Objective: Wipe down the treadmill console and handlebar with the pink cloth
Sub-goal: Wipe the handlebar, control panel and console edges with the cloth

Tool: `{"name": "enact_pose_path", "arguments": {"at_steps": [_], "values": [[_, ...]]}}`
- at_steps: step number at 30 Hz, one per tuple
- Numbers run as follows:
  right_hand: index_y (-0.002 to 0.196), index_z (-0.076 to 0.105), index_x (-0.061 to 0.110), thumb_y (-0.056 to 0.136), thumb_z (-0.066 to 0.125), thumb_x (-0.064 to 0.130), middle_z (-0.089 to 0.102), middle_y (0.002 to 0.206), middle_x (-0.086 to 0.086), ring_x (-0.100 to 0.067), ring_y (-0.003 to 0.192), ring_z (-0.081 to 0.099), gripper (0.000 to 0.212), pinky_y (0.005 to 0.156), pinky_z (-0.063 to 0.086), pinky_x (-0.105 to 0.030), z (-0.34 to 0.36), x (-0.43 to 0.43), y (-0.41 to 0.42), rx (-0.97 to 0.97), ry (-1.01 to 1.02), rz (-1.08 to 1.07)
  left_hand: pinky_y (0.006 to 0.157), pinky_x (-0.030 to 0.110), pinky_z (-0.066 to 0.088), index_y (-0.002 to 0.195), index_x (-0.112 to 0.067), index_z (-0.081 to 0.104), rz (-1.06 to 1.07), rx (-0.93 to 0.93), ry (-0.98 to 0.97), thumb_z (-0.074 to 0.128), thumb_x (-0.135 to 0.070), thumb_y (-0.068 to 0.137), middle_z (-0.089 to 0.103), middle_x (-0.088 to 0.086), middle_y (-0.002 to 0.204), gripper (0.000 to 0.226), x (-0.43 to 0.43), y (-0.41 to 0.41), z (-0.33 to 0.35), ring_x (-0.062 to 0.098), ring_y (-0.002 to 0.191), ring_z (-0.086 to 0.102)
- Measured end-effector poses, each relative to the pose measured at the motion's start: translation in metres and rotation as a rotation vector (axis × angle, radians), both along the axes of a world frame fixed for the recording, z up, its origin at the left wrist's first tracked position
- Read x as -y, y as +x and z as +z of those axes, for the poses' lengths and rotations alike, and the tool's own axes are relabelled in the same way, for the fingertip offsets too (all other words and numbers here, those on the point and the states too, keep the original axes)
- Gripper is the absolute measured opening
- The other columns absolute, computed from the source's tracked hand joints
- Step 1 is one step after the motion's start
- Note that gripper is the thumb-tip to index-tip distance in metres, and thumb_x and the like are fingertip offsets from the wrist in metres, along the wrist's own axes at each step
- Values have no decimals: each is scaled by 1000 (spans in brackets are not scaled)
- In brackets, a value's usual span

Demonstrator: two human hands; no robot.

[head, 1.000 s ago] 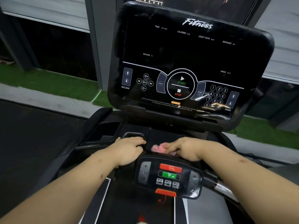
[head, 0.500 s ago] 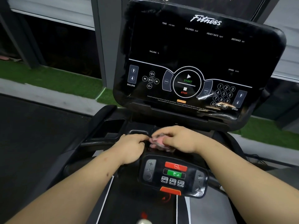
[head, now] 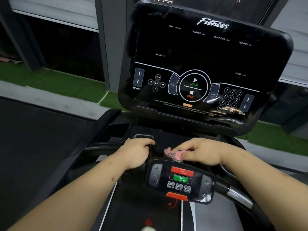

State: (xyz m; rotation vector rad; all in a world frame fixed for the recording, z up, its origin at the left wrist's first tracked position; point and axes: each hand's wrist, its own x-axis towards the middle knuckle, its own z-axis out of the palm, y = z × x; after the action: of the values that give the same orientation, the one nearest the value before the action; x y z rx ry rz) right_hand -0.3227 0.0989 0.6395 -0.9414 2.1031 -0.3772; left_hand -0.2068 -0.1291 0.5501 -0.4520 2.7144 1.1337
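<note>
The black treadmill console (head: 206, 64) fills the upper middle, its screen dark. Below it, a black handlebar (head: 93, 147) runs across, with a small control pad (head: 180, 180) bearing red and green buttons at its centre. My left hand (head: 138, 152) curls around the bar just left of the pad. My right hand (head: 201, 150) pinches a crumpled pink cloth (head: 173, 153) and holds it on the tray surface just behind the pad. Most of the cloth is hidden under the fingers.
A cup-holder recess (head: 113, 130) sits left of the hands. The treadmill belt (head: 141, 212) lies below, with a chrome grip sensor (head: 240, 197) on the right bar. Green turf (head: 50, 77) and a dark window lie beyond the console.
My right hand with the pink cloth has shifted slightly right and back toward the bar, away from my left hand. The left hand keeps its grip on the bar.
</note>
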Motion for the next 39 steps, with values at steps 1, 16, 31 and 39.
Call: {"name": "enact_pose_path", "arguments": {"at_steps": [1, 16, 31, 39], "values": [[124, 67, 49, 99, 61, 42, 70, 124, 20, -6, 115, 65, 27, 110, 46, -40, 0, 0, 1, 21, -2, -12, 118, 45, 35, 134, -52, 56, 4, 0, -4, 39, -29, 102, 54, -13, 149, 43, 0, 0, 0, 29, 140, 43], [125, 65, 52, 99, 59, 42, 71, 119, 19, -2, 106, 66, 28, 103, 51, -37, 6, 15, 23, -42, -19, -16, 119, 47, 32, 125, -57, 60, 9, 14, 2, 40, -40, 100, 60, -19, 140, 36, 6, -1, -6, 24, 139, 44], [128, 63, 50, 99, 56, 41, 67, 125, 17, -4, 106, 64, 31, 100, 52, -33, 3, 7, 43, -139, -78, -152, 117, 48, 34, 123, -41, 69, 20, -14, -102, 40, -48, 104, 67, -10, 132, 35, -12, 4, 19, 20, 128, 56], [138, 56, 51, 102, 51, 35, 60, 138, 14, -7, 108, 59, 39, 93, 50, -28, -4, -8, 65, -291, -176, -168, 109, 42, 42, 122, -35, 69, 64, -133, -89, 39, -44, 106, 67, -11, 129, 35, -42, 29, 37, 15, 122, 57]]}}
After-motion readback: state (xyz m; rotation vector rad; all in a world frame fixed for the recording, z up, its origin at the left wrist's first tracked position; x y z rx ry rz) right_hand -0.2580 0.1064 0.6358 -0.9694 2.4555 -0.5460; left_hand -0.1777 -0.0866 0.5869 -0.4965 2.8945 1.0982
